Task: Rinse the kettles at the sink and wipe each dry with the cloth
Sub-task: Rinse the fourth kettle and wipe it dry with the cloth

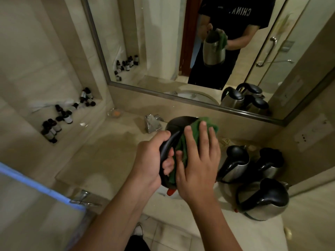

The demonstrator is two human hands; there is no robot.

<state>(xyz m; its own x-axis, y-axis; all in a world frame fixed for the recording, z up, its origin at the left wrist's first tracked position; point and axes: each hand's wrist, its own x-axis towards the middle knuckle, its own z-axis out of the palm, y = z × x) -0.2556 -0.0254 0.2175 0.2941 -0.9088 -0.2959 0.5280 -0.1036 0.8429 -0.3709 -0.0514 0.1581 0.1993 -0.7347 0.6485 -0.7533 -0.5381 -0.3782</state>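
Note:
I hold a steel kettle (pixel 176 124) with a black lid above the sink. My left hand (pixel 150 160) grips its black handle. My right hand (pixel 197 163) lies flat with spread fingers on a green cloth (pixel 183 147), pressing it against the kettle's side. Most of the kettle body is hidden under the cloth and my hands. Three more steel kettles stand on the counter to the right: one behind on the left (pixel 233 163), one behind on the right (pixel 270 163), and a nearer one (pixel 264 200).
A chrome tap (pixel 153 123) stands behind the held kettle. Several small dark bottles (pixel 59 116) fill a wall niche at the left. A mirror (pixel 163 42) above the counter reflects the person and kettles. A glass edge (pixel 36 185) sits at lower left.

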